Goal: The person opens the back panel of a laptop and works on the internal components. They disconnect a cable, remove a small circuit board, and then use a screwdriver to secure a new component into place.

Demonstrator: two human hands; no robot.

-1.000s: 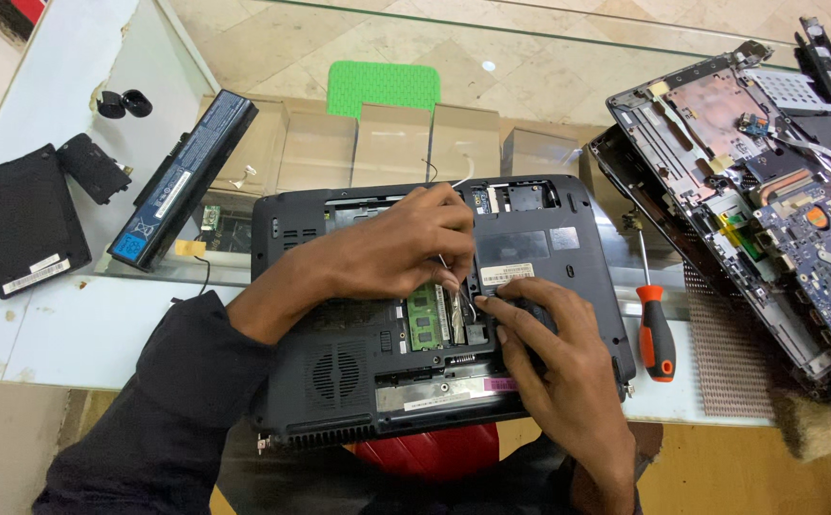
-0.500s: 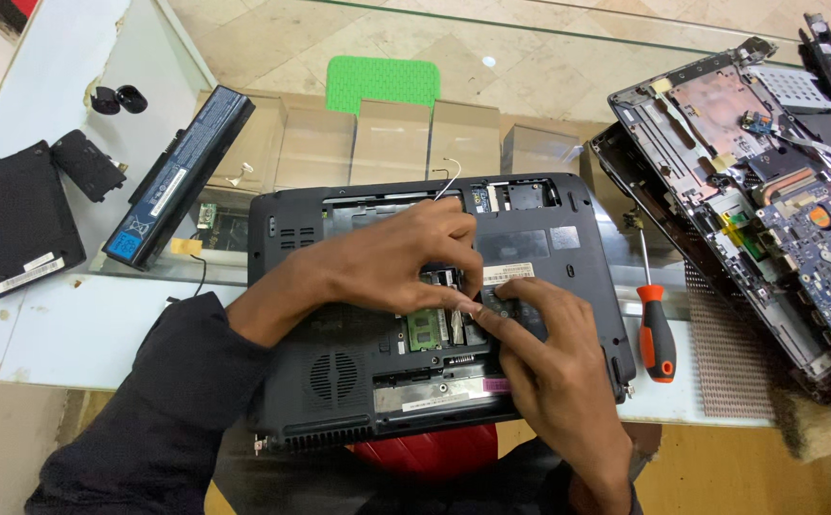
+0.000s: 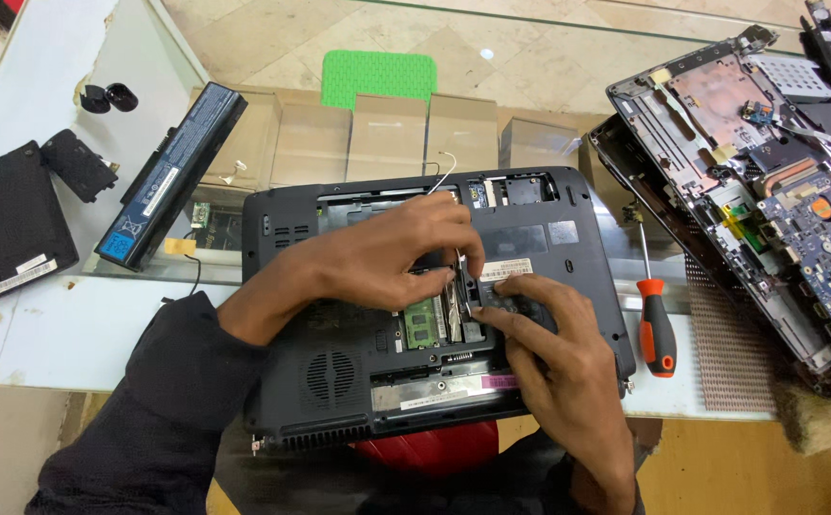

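A black laptop (image 3: 332, 374) lies upside down on the glass table with its memory bay uncovered. A green memory module (image 3: 422, 322) lies flat in the bay. Beside it a thin module-like strip (image 3: 460, 286) stands tilted on edge. My left hand (image 3: 387, 257) reaches over the bay from the left and pinches the top of that strip with its fingertips. My right hand (image 3: 554, 353) comes from below, with its thumb and index finger pressed on the case at the bay's right edge, touching the strip's side.
A red-handled screwdriver (image 3: 657, 324) lies right of the laptop. A dismantled laptop with a blue board (image 3: 768, 191) fills the right side. A battery pack (image 3: 172, 172) and two black covers (image 3: 10, 219) lie at the left. A green pad (image 3: 377, 76) sits behind.
My left hand has shifted slightly right and down over the bay. My right hand's fingers have slid up to meet it at the bay's edge.
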